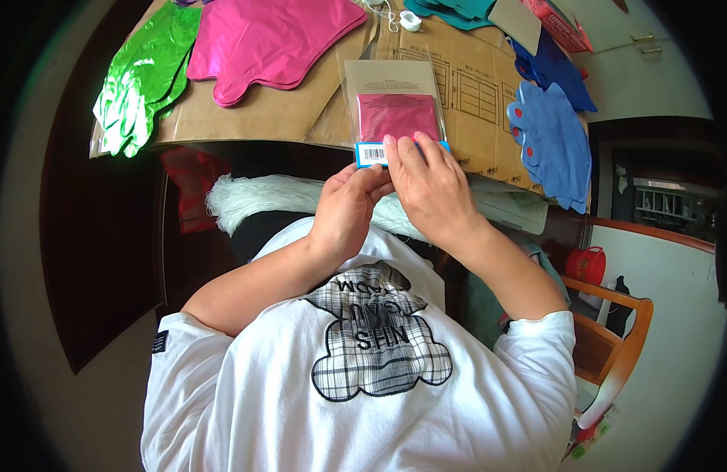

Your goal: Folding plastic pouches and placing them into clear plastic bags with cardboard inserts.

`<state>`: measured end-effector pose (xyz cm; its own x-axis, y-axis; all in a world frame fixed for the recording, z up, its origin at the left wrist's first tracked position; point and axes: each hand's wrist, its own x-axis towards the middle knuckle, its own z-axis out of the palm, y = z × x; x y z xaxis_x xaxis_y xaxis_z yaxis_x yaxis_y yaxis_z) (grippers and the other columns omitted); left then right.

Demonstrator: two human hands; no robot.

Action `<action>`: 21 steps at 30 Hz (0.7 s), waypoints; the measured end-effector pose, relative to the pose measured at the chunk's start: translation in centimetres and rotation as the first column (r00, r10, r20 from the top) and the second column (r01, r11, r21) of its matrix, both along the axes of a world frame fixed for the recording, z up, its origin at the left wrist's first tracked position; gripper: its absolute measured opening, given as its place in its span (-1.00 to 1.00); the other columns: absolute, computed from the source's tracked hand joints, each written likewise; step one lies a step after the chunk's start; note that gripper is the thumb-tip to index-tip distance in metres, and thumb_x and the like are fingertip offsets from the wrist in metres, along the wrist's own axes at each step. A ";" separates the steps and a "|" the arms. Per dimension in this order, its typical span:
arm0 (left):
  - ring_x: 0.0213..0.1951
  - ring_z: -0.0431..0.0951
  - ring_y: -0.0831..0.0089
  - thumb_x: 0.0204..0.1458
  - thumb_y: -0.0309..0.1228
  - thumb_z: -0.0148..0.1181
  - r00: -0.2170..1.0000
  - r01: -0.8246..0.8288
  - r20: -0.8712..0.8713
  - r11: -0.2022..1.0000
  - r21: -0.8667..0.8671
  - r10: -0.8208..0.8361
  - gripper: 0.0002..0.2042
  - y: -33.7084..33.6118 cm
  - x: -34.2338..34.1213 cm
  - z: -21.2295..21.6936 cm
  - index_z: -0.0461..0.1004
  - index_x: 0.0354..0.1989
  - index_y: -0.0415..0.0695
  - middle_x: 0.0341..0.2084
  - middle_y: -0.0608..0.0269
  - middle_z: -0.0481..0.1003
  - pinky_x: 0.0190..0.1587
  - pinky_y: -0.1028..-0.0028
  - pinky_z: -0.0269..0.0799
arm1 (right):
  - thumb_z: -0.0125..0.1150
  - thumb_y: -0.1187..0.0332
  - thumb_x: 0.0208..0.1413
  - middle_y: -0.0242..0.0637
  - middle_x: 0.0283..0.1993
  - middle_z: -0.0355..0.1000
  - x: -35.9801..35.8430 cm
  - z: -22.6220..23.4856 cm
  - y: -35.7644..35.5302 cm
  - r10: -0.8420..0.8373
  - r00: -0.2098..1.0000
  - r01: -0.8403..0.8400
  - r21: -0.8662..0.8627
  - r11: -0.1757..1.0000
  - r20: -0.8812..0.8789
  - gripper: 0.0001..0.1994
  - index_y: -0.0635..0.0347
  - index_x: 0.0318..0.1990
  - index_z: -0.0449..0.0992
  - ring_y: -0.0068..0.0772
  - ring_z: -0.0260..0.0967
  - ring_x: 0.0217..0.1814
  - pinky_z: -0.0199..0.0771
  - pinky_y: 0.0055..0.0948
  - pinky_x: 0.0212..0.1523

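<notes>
A clear plastic packet (393,76) with a printed card and a folded pink foil sheet (399,116) inside lies at the cardboard's near edge. Its near end has a blue strip with a white barcode label (372,153). My left hand (344,206) is closed, pinching the near edge of the packet beside the label. My right hand (433,185) grips the right part of that same end, its fingertips on top over the blue strip and the lower rim of the pink sheet. What lies beneath the fingers is hidden.
Cardboard (300,110) covers the table. Foil balloons lie flat around it: green (147,86), large pink (269,39), light blue (554,141), dark blue (556,67) and teal (454,11). White ribbon (411,21) sits at the back. White strands (261,197) hang below the edge; a wooden chair (607,346) stands right.
</notes>
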<state>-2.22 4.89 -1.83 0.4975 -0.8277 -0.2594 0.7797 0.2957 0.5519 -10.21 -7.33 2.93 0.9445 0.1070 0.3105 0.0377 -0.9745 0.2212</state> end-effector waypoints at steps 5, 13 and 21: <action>-0.07 0.48 0.36 0.19 -0.44 -0.10 0.998 -0.016 -0.059 1.000 -0.009 0.015 -0.79 0.0 0.0 0.7 0.40 -0.14 -0.29 -0.15 0.08 0.49 0.08 0.35 0.32 | 0.09 0.42 -0.04 -0.01 -0.14 0.42 -0.5 -1.1 -1.1 0.086 0.984 -0.102 0.098 0.990 0.157 -0.66 0.44 -0.10 0.44 -0.07 0.39 -0.06 0.43 -0.20 0.01; -0.06 0.50 0.32 0.22 -0.39 -0.07 0.998 -0.016 -0.053 0.999 0.044 0.018 -0.76 -0.2 0.0 0.8 0.40 -0.14 -0.33 -0.16 0.04 0.50 0.10 0.37 0.36 | 0.11 0.43 -0.06 -0.14 -0.09 0.46 -0.5 -1.2 -0.8 -0.001 0.977 -0.039 0.187 0.982 0.212 -0.73 0.29 -0.15 0.50 -0.16 0.38 -0.08 0.39 -0.26 -0.03; -0.13 0.55 0.20 0.21 -0.43 -0.07 1.000 -0.029 -0.002 0.980 0.195 0.030 -0.80 0.4 0.6 1.4 0.40 -0.19 -0.34 -0.24 -0.05 0.53 0.05 0.32 0.42 | 0.26 0.48 -0.11 -0.24 -0.10 0.45 -1.8 -1.4 -1.1 -0.178 0.936 0.066 0.344 0.937 0.305 -0.69 0.26 -0.12 0.51 -0.23 0.33 -0.14 0.34 -0.31 -0.13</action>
